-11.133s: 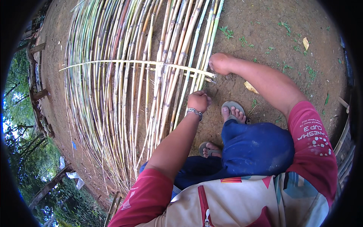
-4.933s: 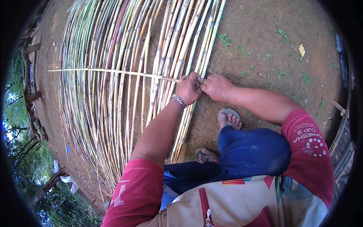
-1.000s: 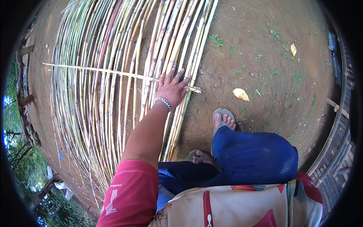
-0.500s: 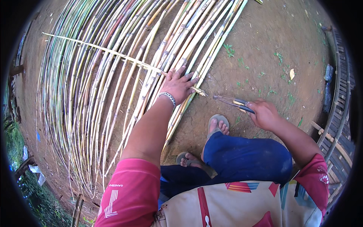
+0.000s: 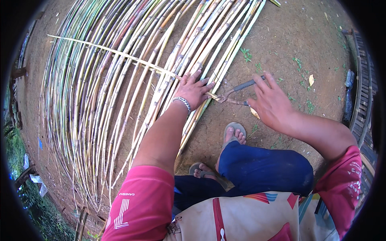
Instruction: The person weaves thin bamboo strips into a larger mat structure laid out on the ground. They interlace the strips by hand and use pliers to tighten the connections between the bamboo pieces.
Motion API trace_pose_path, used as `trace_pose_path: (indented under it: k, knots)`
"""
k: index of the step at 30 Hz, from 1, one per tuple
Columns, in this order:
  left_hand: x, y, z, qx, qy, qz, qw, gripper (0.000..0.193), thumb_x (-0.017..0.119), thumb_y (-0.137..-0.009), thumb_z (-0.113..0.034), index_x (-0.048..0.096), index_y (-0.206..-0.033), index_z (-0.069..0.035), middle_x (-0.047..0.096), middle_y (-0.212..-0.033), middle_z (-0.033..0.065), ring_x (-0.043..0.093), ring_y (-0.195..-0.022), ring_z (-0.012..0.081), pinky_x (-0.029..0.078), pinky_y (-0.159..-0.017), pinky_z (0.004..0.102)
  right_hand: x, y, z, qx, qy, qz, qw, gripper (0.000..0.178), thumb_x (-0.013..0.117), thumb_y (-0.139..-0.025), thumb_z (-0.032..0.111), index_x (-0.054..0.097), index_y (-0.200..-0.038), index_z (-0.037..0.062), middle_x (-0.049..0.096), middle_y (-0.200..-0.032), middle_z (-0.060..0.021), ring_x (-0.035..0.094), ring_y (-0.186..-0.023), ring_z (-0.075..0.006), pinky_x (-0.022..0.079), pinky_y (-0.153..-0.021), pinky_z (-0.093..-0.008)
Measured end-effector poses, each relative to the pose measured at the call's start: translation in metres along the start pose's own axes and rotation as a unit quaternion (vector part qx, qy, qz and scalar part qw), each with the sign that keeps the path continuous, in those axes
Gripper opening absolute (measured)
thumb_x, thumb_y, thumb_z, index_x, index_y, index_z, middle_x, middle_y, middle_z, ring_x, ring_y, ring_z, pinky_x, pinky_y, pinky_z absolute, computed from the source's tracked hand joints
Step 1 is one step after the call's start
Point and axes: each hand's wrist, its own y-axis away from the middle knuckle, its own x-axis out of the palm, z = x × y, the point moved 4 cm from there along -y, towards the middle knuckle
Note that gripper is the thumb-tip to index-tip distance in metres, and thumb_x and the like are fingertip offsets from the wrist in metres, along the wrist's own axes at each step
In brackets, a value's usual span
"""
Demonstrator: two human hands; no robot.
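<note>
Many long cane stalks (image 5: 124, 76) in green, yellow and brown lie side by side on the ground. A thin split strip of cane (image 5: 132, 57) runs across them. My left hand (image 5: 191, 93), wearing a chain bracelet, rests flat with spread fingers on the strip's near end and the rightmost stalks. My right hand (image 5: 272, 100) grips a pair of pincers (image 5: 242, 86) with black-sleeved handles spread apart. Their rusty jaws sit at the strip's right end, beside my left fingertips. Whether the jaws bite on wire there is too small to tell.
My sandalled feet (image 5: 234, 134) stand on bare brown soil just below the stalks. Small green weeds (image 5: 246, 54) grow to the right. Along the right edge are a slatted bamboo structure (image 5: 364, 92) and plastic bottles (image 5: 348, 96).
My right hand has moved up, bringing the pincers to the strip's right end. Their handles have spread wide apart. My left hand stays pressed on the strip and stalks.
</note>
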Motion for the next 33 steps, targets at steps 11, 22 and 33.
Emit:
trace_pose_path:
  k: [11,22,33]
  knots:
    - [0.001,0.002,0.001,0.004,0.008,-0.012,1.000,0.054,0.050,-0.101,-0.047,0.040,-0.153,-0.037,0.039,-0.159,-0.0082,0.016,-0.155,0.0236,0.009,-0.126,0.0509,-0.026,-0.033,0.013,-0.053,0.074,0.107,0.990,0.043,0.052,-0.100,0.031,0.060,-0.135,0.0080,0.055,-0.145,-0.0168,0.029,-0.148,-0.0378,0.018,-0.122,-0.0558]
    - [0.002,0.002,0.002,0.001,0.013,-0.002,1.000,0.054,0.048,-0.101,-0.051,0.039,-0.154,-0.038,0.038,-0.160,-0.0087,0.015,-0.155,0.0234,0.008,-0.126,0.0517,-0.030,-0.038,0.019,-0.082,0.121,0.134,0.980,0.051,0.064,-0.094,0.033,0.060,-0.135,0.0036,0.061,-0.135,-0.0140,0.039,-0.139,-0.0370,0.028,-0.116,-0.0532]
    - [0.002,0.003,0.002,0.007,0.012,-0.018,1.000,0.056,0.047,-0.101,-0.052,0.040,-0.154,-0.036,0.039,-0.160,-0.0085,0.017,-0.155,0.0231,0.007,-0.126,0.0487,-0.027,-0.044,0.009,-0.088,0.127,0.084,0.984,0.030,0.058,-0.096,0.026,0.071,-0.116,0.0098,0.063,-0.117,-0.0048,0.049,-0.115,-0.0225,0.038,-0.093,-0.0389]
